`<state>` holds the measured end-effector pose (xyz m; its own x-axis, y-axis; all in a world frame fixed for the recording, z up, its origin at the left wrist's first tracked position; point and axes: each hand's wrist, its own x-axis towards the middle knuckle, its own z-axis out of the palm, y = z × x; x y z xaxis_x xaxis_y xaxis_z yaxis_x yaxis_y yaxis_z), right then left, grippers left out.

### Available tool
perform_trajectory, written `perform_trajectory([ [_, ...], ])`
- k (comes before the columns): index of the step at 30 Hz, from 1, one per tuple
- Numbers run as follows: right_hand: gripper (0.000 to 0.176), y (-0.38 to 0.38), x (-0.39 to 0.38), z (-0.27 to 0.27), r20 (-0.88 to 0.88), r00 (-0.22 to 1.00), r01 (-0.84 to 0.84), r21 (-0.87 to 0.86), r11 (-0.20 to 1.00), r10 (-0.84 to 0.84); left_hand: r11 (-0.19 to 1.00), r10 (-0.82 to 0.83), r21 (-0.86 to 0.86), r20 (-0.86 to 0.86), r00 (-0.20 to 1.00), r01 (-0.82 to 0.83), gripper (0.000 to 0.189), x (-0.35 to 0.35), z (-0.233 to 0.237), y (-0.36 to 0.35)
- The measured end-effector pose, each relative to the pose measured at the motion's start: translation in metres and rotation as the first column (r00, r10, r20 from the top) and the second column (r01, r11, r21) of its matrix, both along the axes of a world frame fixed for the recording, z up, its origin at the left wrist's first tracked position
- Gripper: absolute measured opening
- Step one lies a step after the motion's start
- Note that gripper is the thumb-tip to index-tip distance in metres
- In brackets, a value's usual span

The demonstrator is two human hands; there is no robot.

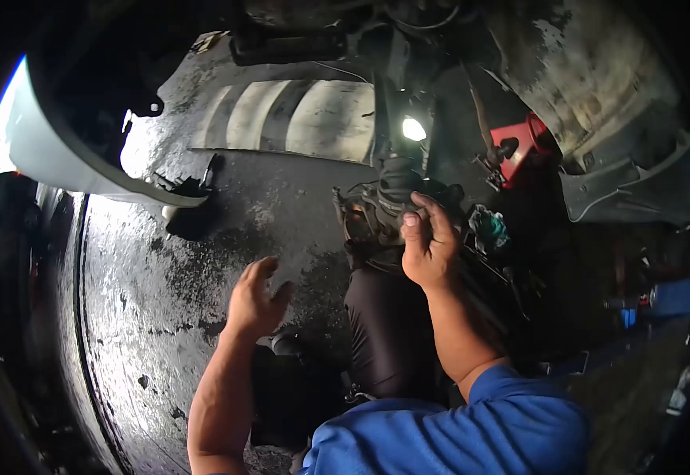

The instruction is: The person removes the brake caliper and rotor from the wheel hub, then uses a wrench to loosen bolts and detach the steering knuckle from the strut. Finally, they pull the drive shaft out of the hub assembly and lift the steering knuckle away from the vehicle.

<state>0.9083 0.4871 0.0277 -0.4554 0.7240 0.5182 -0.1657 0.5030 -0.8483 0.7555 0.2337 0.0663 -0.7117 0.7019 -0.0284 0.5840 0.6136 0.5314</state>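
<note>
My left hand (258, 299) is raised over the worn grey floor, its thumb and fingers apart and nothing between them. To the right, my right hand (432, 241) is held up at the near side of a dark, greasy metal assembly (377, 207), fingers apart. Whether it touches the assembly cannot be made out. A bright lamp (414, 128) shines just beyond the assembly. Beside my right hand lies a crumpled green cloth (489, 228). My dark-trousered knee (388, 317) is below the assembly.
A striped flat panel (289, 119) lies on the floor ahead. A red object (519, 150) stands at the right, behind dark metal parts. Pale curved body panels hang at left (68, 150) and right (590, 79). A blue box (675, 298) is at far right.
</note>
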Motion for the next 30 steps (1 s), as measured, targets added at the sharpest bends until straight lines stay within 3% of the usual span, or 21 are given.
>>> perform_trajectory([
  [1, 0.029, 0.000, 0.000, 0.001, -0.005, 0.999, -0.046, -0.073, 0.996, 0.046, 0.997, -0.073, 0.016, 0.004, 0.997, 0.073, 0.054, 0.004, 0.000, 0.014],
  [5, 0.029, 0.001, 0.002, 0.002, -0.057, 0.996, -0.080, -0.071, 0.994, 0.076, 0.985, -0.161, -0.041, 0.106, 0.981, 0.166, 0.059, 0.008, -0.048, 0.056],
  [7, 0.031, 0.005, 0.002, -0.007, -0.029, 0.998, -0.057, -0.012, 0.998, 0.057, 0.999, -0.033, 0.010, 0.399, 0.916, 0.031, 0.065, 0.010, -0.072, 0.070],
  [8, 0.032, 0.006, 0.003, -0.007, -0.060, 0.992, -0.112, -0.003, 0.994, 0.112, 0.991, -0.085, 0.128, 0.466, 0.881, 0.027, 0.059, 0.013, -0.075, 0.074],
  [11, 0.040, 0.011, 0.010, -0.007, -0.081, 0.980, -0.179, 0.021, 0.984, 0.180, 0.966, -0.180, 0.256, 0.572, 0.800, 0.035, 0.051, 0.024, -0.083, 0.086],
  [13, 0.047, 0.013, 0.016, -0.001, -0.040, 0.990, -0.122, 0.224, 0.967, 0.134, 0.952, -0.164, 0.306, 0.493, 0.855, 0.006, 0.044, 0.033, -0.088, 0.091],
  [14, 0.059, 0.011, 0.016, 0.001, -0.014, 0.988, -0.148, 0.167, 0.975, 0.153, 0.961, -0.128, 0.277, 0.502, 0.855, -0.020, 0.044, 0.033, -0.085, 0.093],
  [15, 0.059, 0.011, 0.015, 0.003, -0.007, 0.988, -0.152, 0.168, 0.974, 0.156, 0.968, -0.090, 0.247, 0.512, 0.855, -0.046, 0.044, 0.034, -0.084, 0.094],
  [17, 0.067, 0.011, 0.013, 0.012, 0.110, 0.993, -0.077, 0.425, 0.902, 0.033, 0.955, -0.114, 0.294, 0.474, 0.873, -0.034, 0.042, 0.036, -0.088, 0.094],
  [18, 0.076, 0.013, 0.012, 0.009, 0.129, 0.992, -0.060, 0.470, 0.881, -0.001, 0.940, -0.136, 0.339, 0.428, 0.894, -0.019, 0.040, 0.036, -0.089, 0.094],
  [19, 0.076, 0.014, 0.009, 0.001, 0.124, 0.992, -0.057, 0.477, 0.877, -0.003, 0.938, -0.140, 0.347, 0.422, 0.896, -0.016, 0.040, 0.034, -0.090, 0.094],
  [21, 0.081, 0.009, 0.007, -0.014, -0.045, 0.991, -0.112, 0.217, 0.970, 0.125, 0.961, -0.056, 0.267, 0.446, 0.893, -0.073, 0.041, 0.039, -0.087, 0.093],
  [23, 0.084, 0.011, 0.010, -0.023, -0.021, 0.992, -0.114, 0.220, 0.969, 0.122, 0.950, -0.070, 0.303, 0.439, 0.896, -0.074, 0.043, 0.039, -0.091, 0.093],
  [25, 0.078, 0.012, 0.010, -0.027, -0.018, 0.993, -0.110, 0.160, 0.981, 0.114, 0.944, -0.071, 0.319, 0.440, 0.895, -0.082, 0.044, 0.038, -0.098, 0.093],
  [26, 0.078, 0.015, 0.010, -0.020, -0.013, 0.993, -0.113, 0.165, 0.980, 0.117, 0.942, -0.071, 0.325, 0.443, 0.894, -0.086, 0.044, 0.039, -0.098, 0.093],
  [28, 0.068, 0.024, 0.009, -0.005, 0.150, 0.988, -0.093, 0.447, 0.890, 0.028, 0.950, -0.084, 0.309, 0.399, 0.913, -0.047, 0.043, 0.038, -0.097, 0.094],
  [30, 0.065, 0.025, 0.008, -0.010, 0.142, 0.988, -0.117, 0.416, 0.902, 0.063, 0.954, -0.099, 0.297, 0.427, 0.899, -0.036, 0.044, 0.034, -0.092, 0.093],
])
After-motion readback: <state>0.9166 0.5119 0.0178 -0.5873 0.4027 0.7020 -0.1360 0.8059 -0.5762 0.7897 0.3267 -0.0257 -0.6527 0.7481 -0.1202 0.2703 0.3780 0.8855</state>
